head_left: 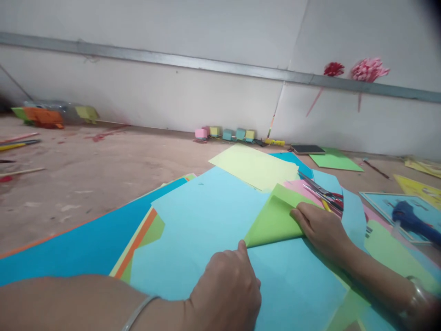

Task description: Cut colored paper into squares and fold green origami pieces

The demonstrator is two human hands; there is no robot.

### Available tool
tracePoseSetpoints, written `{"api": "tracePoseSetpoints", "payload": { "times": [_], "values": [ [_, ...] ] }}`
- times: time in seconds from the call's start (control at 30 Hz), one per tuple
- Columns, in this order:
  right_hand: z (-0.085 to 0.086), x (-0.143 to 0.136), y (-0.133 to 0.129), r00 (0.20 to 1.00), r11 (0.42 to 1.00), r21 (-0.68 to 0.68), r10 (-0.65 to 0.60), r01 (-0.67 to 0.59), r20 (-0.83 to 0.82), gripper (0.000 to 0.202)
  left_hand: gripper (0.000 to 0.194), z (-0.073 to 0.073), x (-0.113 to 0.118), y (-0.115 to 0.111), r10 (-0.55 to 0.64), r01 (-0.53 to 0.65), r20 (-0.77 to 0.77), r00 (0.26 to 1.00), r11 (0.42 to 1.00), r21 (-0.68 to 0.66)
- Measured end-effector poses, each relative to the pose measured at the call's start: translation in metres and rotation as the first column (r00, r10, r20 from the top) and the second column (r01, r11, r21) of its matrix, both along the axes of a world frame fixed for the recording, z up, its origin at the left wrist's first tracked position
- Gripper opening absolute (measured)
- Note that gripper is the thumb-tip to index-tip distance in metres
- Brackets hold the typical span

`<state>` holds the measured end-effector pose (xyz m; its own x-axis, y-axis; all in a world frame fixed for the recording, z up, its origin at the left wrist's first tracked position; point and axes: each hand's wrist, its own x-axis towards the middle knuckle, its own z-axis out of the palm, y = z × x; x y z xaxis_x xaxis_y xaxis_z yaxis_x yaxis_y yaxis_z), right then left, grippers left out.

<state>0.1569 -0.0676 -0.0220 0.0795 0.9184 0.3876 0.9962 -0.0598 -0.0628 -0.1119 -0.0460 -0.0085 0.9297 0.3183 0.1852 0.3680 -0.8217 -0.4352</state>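
A green sheet of paper (pixel 275 218), folded over into a pointed shape, lies tilted on a large light blue sheet (pixel 206 211). My right hand (pixel 322 230) holds its right side, thumb on top and fingers curled. At the paper's lower left tip is my left hand (pixel 227 287), its fingers curled in and one fingertip pressed at that corner. Whether the left fingers also reach under the corner is hidden. Just beyond my right hand, scissors (pixel 322 191) rest on pink and blue paper.
A pale yellow sheet (pixel 255 165) and dark blue paper (pixel 86 234) lie around the light blue sheet. At right is a blue glue gun (pixel 413 218). Small paper blocks (pixel 227 134) line the wall; paper flowers (pixel 368 70) sit at the metal rail (pixel 172 59).
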Motion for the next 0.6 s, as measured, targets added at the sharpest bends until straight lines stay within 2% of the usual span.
{"api": "tracePoseSetpoints", "payload": {
  "times": [0.2,0.5,0.6],
  "values": [
    [-0.001,-0.001,0.003,0.995,0.999,0.022,-0.034,0.032,0.096,0.046,0.043,-0.002,0.002,0.001,-0.005,0.005,-0.004,1.0,1.0,-0.003],
    [-0.002,0.003,0.007,0.983,0.995,0.064,0.061,-0.073,0.174,0.042,0.039,-0.004,0.004,0.009,0.007,-0.006,0.065,0.998,1.0,-0.014],
    [-0.002,0.002,0.007,0.978,0.992,0.097,0.059,-0.08,0.2,0.042,0.029,-0.002,0.004,0.011,0.006,-0.003,0.061,0.998,0.999,-0.046]
  ]
}}
